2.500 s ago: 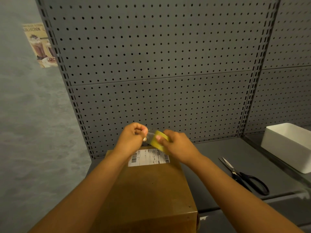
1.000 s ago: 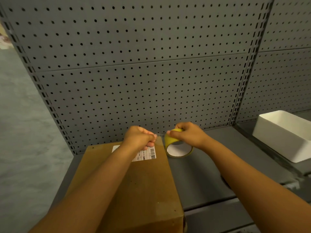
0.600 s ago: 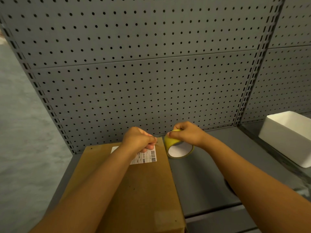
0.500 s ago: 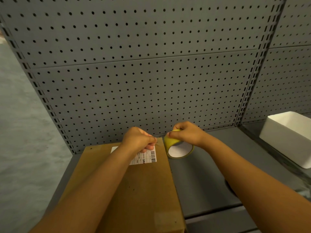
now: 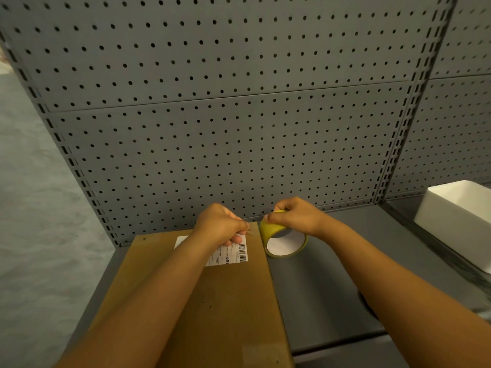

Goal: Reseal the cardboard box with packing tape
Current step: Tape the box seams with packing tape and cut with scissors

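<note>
A brown cardboard box (image 5: 233, 309) lies on the grey shelf, with a white shipping label (image 5: 233, 254) near its far end. My left hand (image 5: 220, 225) hovers over the label and pinches the free end of a clear tape strip. My right hand (image 5: 295, 217) grips a yellowish roll of packing tape (image 5: 284, 241) just past the box's far right corner. A short stretch of tape spans the gap between the two hands.
A grey pegboard wall (image 5: 239, 115) rises right behind the box. A white plastic bin (image 5: 457, 221) stands at the right on the grey shelf (image 5: 332, 288). A dark object (image 5: 368, 301) shows partly behind my right forearm. Grey floor lies to the left.
2.5 s ago both hands held the roll above the box's label. Since then the right hand carried the roll to the right of the box; in the last second little has moved.
</note>
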Motion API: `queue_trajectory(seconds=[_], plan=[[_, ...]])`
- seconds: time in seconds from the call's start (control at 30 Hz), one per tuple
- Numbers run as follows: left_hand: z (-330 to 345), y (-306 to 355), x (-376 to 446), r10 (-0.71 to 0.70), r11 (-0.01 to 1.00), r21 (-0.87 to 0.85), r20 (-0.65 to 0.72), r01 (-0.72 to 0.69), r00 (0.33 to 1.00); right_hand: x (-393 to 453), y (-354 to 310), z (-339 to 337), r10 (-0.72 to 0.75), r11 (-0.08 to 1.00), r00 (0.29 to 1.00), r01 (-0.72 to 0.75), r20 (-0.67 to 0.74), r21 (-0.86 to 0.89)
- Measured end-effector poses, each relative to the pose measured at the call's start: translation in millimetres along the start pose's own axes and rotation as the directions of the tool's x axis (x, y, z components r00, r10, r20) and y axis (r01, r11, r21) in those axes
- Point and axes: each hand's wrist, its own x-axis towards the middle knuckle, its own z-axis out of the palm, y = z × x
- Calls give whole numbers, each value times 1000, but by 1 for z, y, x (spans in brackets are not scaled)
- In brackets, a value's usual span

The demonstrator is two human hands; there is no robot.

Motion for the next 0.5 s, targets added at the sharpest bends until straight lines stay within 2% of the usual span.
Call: queue_trajectory(seconds=[0.5], plan=[[3,4,4,-42,998,51,-17,43,999,2,-1,0,1,1000,1000,-1,12,-5]])
